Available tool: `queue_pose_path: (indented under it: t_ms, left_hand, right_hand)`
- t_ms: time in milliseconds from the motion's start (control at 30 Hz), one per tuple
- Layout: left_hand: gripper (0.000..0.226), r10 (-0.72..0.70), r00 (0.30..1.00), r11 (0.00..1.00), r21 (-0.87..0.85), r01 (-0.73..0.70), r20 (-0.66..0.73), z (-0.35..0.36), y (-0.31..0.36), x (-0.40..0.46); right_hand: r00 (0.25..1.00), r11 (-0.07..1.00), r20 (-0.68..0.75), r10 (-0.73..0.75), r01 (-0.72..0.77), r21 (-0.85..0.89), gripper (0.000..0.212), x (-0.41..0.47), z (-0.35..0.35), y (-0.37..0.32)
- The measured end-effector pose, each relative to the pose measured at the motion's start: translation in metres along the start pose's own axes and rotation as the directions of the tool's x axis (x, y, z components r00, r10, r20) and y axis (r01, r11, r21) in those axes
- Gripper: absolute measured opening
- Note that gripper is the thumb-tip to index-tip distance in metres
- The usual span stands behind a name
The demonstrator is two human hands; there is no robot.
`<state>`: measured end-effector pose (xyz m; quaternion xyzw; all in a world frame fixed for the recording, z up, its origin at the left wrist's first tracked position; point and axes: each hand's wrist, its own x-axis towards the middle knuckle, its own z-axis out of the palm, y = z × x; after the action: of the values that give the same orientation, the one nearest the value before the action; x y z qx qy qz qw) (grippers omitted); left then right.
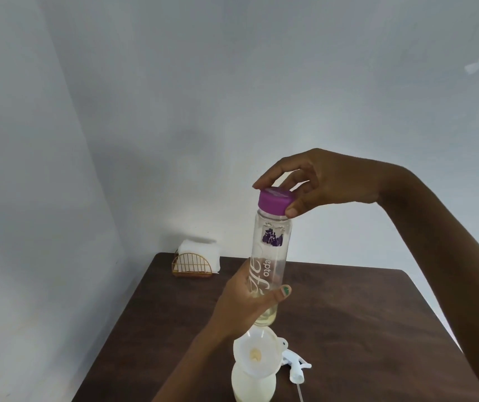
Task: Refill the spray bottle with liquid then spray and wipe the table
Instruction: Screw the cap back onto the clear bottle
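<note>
A clear bottle [271, 250] with a purple cap [275, 202] is held upright above the brown table [348, 314]. My left hand [247, 300] grips its lower half, where a little pale yellow liquid sits at the bottom. My right hand [319, 184] comes from the right and pinches the cap with thumb and fingers. Below, at the near edge, stands the white spray bottle [251, 384], filled with pale liquid, with a white funnel [257, 353] in its neck. Its white spray head [296, 365] lies on the table just to the right.
A gold wire holder [193, 266] with white napkins [200, 250] stands at the table's far left corner, against the grey wall. The table's right edge runs down toward the lower right behind my right forearm.
</note>
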<state>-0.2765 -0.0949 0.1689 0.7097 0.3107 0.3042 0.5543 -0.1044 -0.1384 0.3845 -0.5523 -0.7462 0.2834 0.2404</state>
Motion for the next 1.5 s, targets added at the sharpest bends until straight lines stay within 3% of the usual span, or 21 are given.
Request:
queue_pose_path:
  t_ms: [200, 333, 400, 467, 500, 567, 633, 700, 833, 933, 1000, 1067, 1133, 1233, 1333, 1400, 1500]
  left_hand:
    - [0.067, 0.002, 0.999, 0.999, 0.037, 0.0, -0.041, 0.001, -0.002, 0.0]
    - [0.062, 0.0, 0.999, 0.998, 0.066, 0.002, -0.034, 0.003, -0.004, 0.0]
    - [0.058, -0.004, 0.999, 0.997, 0.082, 0.007, -0.033, 0.003, -0.006, -0.001]
    - [0.056, -0.004, 0.999, 0.996, 0.092, 0.007, -0.033, 0.003, -0.007, -0.003]
    - [0.056, -0.004, 0.999, 0.996, 0.092, 0.007, -0.035, 0.002, -0.007, -0.003]
    - [0.059, -0.002, 0.999, 0.997, 0.079, 0.005, -0.046, 0.0, -0.007, -0.004]
    - [0.062, 0.002, 0.998, 0.999, 0.053, 0.002, -0.067, -0.002, -0.006, -0.004]
    - [0.064, 0.0, 0.997, 0.999, 0.045, 0.003, -0.08, -0.003, -0.005, -0.004]
    - [0.066, -0.013, 0.995, 0.999, 0.043, 0.017, -0.095, -0.001, -0.005, -0.006]
    - [0.065, -0.025, 0.994, 0.999, 0.032, 0.029, -0.11, 0.001, -0.006, -0.007]
    - [0.065, -0.028, 0.993, 0.999, 0.035, 0.032, -0.112, 0.001, -0.006, -0.006]
    - [0.068, -0.032, 0.993, 0.999, 0.037, 0.037, -0.117, 0.001, -0.005, -0.004]
    - [0.069, -0.035, 0.992, 0.999, 0.034, 0.04, -0.123, 0.001, -0.006, -0.004]
    - [0.064, -0.034, 0.994, 0.996, 0.08, 0.042, -0.105, 0.001, -0.01, -0.005]
    - [0.064, -0.031, 0.996, 0.995, 0.097, 0.039, -0.083, 0.005, -0.013, -0.007]
    - [0.064, -0.03, 0.996, 0.996, 0.083, 0.037, -0.084, 0.006, -0.014, -0.008]
    - [0.063, -0.029, 0.996, 0.998, 0.061, 0.034, -0.087, 0.006, -0.014, -0.007]
  right_hand:
    - [0.986, 0.941, -0.124, 0.114, -0.147, -0.303, 0.038, 0.012, 0.009, -0.013]
    - [0.944, 0.759, -0.295, 0.151, -0.302, -0.578, 0.066, 0.018, 0.024, -0.015]
    - [0.922, 0.682, -0.352, 0.164, -0.364, -0.635, 0.079, 0.02, 0.026, -0.014]
    - [0.919, 0.725, -0.355, 0.172, -0.362, -0.586, 0.085, 0.017, 0.021, -0.012]
    - [0.935, 0.791, -0.318, 0.155, -0.311, -0.528, 0.078, 0.015, 0.017, -0.011]
    - [0.984, 0.93, -0.156, 0.088, -0.137, -0.341, 0.043, 0.009, 0.011, -0.012]
    - [1.0, 0.983, -0.009, 0.02, -0.021, -0.182, 0.029, 0.003, 0.007, -0.013]
    - [0.999, 0.984, 0.005, 0.038, -0.037, -0.174, 0.036, 0.0, 0.007, -0.013]
    - [0.969, 0.885, -0.199, 0.147, -0.219, -0.411, 0.049, 0.002, 0.005, -0.011]
    - [0.963, 0.903, -0.27, 0.02, -0.134, -0.409, 0.034, 0.002, 0.004, -0.007]
    - [0.982, 0.951, -0.186, -0.025, -0.034, -0.307, 0.016, 0.002, 0.006, -0.006]
    - [1.0, 0.982, -0.014, -0.016, 0.013, -0.19, 0.029, 0.003, 0.009, -0.005]
    - [0.998, 0.977, 0.055, -0.005, 0.017, -0.212, 0.038, 0.004, 0.013, -0.003]
    - [0.995, 0.933, -0.087, 0.042, -0.07, -0.354, 0.038, 0.006, 0.019, -0.004]
    - [0.97, 0.856, -0.224, 0.091, -0.192, -0.481, 0.077, 0.01, 0.025, -0.007]
    - [0.947, 0.833, -0.309, 0.082, -0.235, -0.5, 0.086, 0.012, 0.025, -0.007]
    - [0.955, 0.891, -0.297, 0.013, -0.146, -0.43, 0.055, 0.01, 0.018, -0.001]
